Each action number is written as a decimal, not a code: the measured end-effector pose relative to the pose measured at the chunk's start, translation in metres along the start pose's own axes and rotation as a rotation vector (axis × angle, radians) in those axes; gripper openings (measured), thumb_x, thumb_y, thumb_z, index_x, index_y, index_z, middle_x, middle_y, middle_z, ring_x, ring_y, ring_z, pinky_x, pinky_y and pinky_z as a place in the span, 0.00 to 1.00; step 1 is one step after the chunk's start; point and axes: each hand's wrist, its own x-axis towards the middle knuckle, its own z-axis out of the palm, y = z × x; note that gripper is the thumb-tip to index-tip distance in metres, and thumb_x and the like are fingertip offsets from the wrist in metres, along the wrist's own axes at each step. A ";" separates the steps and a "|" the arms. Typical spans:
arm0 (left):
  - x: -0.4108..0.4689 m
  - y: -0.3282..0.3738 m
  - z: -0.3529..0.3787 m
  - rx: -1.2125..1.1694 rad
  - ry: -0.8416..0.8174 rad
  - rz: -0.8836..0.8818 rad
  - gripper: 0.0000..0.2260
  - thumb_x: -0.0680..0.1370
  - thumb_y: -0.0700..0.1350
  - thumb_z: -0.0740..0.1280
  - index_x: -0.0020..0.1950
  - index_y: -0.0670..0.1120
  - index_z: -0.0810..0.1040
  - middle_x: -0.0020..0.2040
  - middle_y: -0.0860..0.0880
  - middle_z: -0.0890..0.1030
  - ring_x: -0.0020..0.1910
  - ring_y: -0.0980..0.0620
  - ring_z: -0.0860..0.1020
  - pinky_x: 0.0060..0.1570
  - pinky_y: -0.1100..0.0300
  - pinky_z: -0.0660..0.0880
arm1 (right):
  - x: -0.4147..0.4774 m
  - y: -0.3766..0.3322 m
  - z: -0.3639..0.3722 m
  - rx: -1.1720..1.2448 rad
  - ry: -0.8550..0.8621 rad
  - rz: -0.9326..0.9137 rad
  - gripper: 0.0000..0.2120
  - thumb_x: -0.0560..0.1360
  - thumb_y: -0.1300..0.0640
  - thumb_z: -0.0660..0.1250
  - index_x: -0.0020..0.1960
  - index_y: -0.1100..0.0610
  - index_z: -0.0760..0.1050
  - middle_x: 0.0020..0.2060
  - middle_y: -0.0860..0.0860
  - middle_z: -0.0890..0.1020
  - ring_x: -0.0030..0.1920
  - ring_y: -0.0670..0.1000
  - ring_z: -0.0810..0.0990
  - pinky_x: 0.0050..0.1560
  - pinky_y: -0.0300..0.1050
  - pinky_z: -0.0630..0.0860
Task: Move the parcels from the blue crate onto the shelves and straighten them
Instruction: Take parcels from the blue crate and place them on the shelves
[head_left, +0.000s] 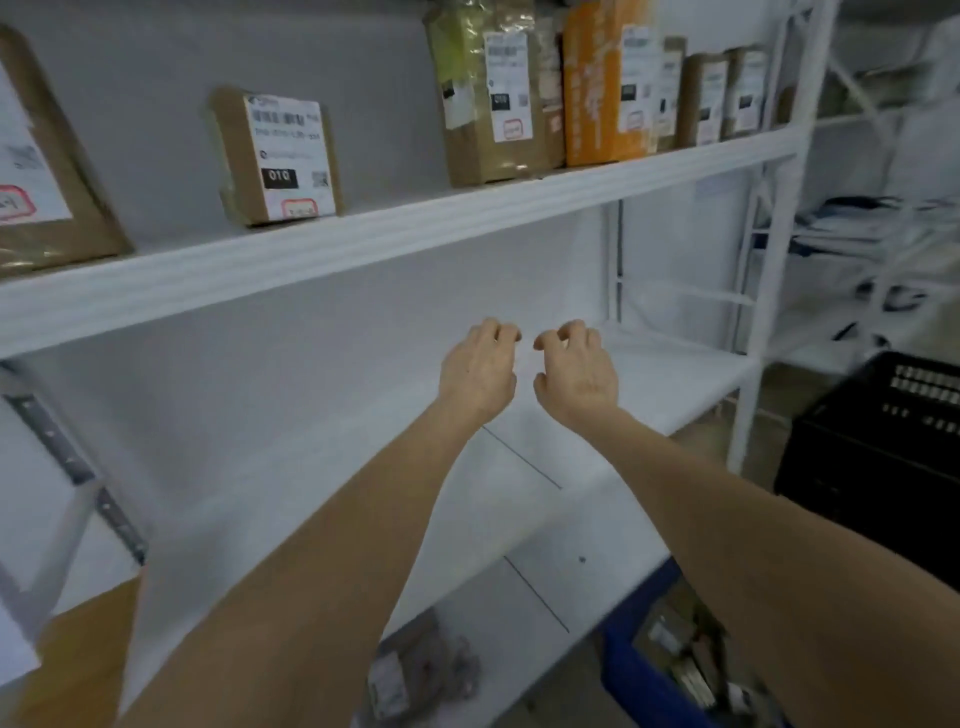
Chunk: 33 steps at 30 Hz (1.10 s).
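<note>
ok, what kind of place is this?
Probably a parcel storeroom or pickup depot: white metal shelves, labelled cardboard parcels standing along the upper one, and a blue crate below.

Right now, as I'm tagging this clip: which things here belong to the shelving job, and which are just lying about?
Job: blue crate, its parcels, shelved parcels, upper shelf, lower shelf, left hand, right hand.
Lying about: black crate, neighbouring rack.
</note>
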 end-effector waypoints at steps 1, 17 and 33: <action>-0.002 0.014 0.021 -0.023 -0.068 0.006 0.21 0.75 0.38 0.62 0.69 0.46 0.66 0.65 0.46 0.68 0.64 0.47 0.69 0.49 0.55 0.70 | -0.009 0.021 0.009 -0.012 -0.052 0.027 0.20 0.75 0.60 0.63 0.66 0.54 0.69 0.64 0.55 0.66 0.64 0.56 0.65 0.56 0.47 0.67; 0.024 0.286 0.300 -0.146 -0.747 0.019 0.23 0.79 0.40 0.60 0.73 0.43 0.60 0.68 0.42 0.64 0.65 0.44 0.65 0.57 0.51 0.71 | -0.078 0.407 0.072 -0.059 -0.651 0.262 0.24 0.75 0.60 0.63 0.70 0.52 0.64 0.67 0.56 0.63 0.67 0.59 0.62 0.60 0.53 0.70; 0.092 0.371 0.537 -0.203 -0.961 -0.042 0.22 0.78 0.41 0.62 0.71 0.43 0.63 0.66 0.41 0.66 0.64 0.44 0.67 0.54 0.51 0.72 | -0.028 0.622 0.217 -0.049 -0.911 0.406 0.28 0.78 0.62 0.61 0.75 0.55 0.56 0.69 0.58 0.61 0.68 0.62 0.62 0.61 0.56 0.70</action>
